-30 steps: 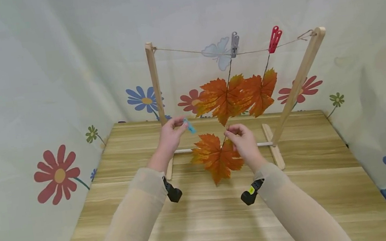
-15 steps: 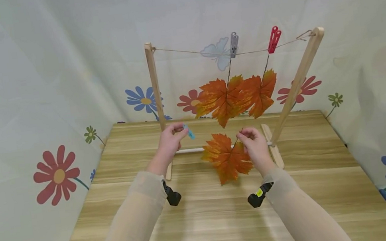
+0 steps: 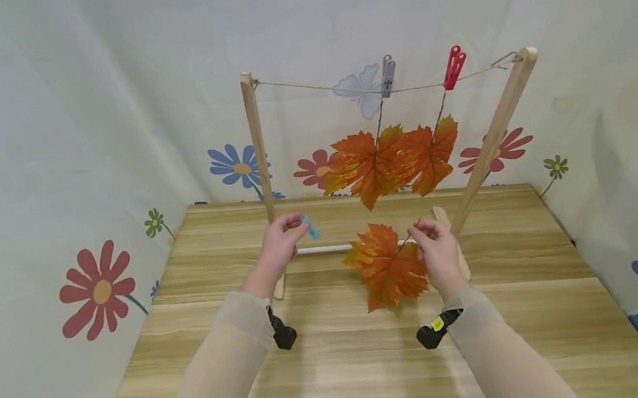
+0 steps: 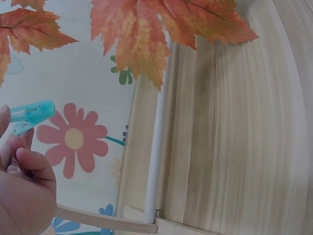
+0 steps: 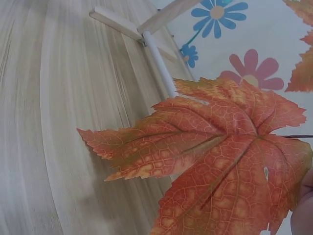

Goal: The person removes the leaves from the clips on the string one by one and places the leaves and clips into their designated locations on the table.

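Observation:
Between thumb and fingers, my left hand [image 3: 279, 245] pinches a light blue clothespin [image 3: 310, 228]; in the left wrist view the clothespin [image 4: 36, 112] points away from the fingertips. My right hand [image 3: 439, 252] pinches the thin stem of an orange maple leaf [image 3: 390, 266], whose blade hangs to the left of the fingers. That leaf [image 5: 230, 147] fills much of the right wrist view, where only the edge of the hand [image 5: 304, 208] shows. Above, a grey clothespin [image 3: 387, 76] and a red clothespin [image 3: 454, 68] hold two more leaves [image 3: 368, 165] by their stems on a string [image 3: 305, 85].
The string runs between two wooden posts [image 3: 257, 140] joined low down by a white rod [image 3: 325, 249]. The frame stands on a wood-grain table [image 3: 352, 367]. Behind it hangs a flower-printed cloth [image 3: 170, 58].
My right hand has moved right and slightly toward me, carrying the leaf along. My left hand has dropped a little with the clothespin. The hanging leaves stay in place.

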Motion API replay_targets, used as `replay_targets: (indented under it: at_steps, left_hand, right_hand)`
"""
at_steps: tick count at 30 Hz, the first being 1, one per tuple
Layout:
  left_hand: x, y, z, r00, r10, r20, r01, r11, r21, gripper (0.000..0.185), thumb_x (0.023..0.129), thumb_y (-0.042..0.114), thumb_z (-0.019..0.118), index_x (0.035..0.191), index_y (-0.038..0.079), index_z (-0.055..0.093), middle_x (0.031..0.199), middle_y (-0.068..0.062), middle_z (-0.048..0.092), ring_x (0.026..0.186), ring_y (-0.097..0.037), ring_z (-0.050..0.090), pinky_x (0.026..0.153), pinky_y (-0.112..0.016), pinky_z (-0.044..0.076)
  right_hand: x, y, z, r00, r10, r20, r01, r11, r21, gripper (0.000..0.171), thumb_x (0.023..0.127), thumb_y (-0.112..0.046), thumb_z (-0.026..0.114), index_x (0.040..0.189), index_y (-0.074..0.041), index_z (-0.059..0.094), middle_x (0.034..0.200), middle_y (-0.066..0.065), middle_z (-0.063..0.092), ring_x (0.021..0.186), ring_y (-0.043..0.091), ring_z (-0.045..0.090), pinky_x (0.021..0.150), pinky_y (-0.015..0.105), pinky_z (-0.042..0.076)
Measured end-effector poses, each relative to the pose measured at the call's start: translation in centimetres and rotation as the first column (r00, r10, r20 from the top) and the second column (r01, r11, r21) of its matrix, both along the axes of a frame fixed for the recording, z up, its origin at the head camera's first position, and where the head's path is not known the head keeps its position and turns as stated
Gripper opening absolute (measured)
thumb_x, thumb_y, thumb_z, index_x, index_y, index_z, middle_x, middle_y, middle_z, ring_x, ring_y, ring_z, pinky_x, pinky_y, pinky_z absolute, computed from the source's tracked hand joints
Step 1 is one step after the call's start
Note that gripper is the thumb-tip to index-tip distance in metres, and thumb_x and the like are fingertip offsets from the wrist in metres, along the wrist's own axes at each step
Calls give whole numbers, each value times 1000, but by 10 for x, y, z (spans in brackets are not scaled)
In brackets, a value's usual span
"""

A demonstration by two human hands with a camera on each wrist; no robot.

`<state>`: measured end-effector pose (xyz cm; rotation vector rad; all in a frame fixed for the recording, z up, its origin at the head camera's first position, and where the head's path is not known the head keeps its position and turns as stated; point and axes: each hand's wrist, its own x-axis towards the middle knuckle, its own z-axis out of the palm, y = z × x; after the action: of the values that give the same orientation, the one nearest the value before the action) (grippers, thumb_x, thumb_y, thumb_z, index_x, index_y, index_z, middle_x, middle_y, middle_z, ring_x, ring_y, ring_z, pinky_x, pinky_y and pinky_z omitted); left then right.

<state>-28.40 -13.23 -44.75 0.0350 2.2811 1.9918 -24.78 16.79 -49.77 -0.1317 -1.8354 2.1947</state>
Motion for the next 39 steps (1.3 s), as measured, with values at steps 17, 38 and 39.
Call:
replay_targets:
  at_steps: [17, 38, 39]
  left_hand:
    - [4, -7, -20, 1000, 8, 4, -8, 1000, -26, 41, 83, 30, 58, 121, 17, 49, 109, -3, 48, 43, -8, 34, 41, -20, 33]
    - [10, -11, -51, 997, 22, 68, -21, 1000, -12, 39, 77, 26, 65, 112, 16, 51, 104, -2, 54, 41, -8, 33, 38, -20, 32]
    - [11, -11, -53, 997, 18, 73, -17, 1000, -13, 38, 77, 25, 65, 111, 15, 51, 103, -3, 55, 40, -8, 33, 38, -20, 31]
  right_hand:
    - [-42, 56, -109, 996, -39, -79, 32, 996, -85, 34, 79, -12, 63, 108, 1, 49, 95, 16, 57, 44, 6, 38, 32, 21, 30]
    - [-21, 68, -118, 984, -176, -5, 173, 976, -134, 38, 72, -23, 71, 100, -6, 51, 86, 11, 57, 37, 4, 35, 30, 18, 29]
    - [-19, 69, -118, 984, -179, 2, 177, 973, -146, 38, 71, -22, 71, 100, -6, 51, 86, 11, 57, 37, 4, 35, 30, 18, 29]
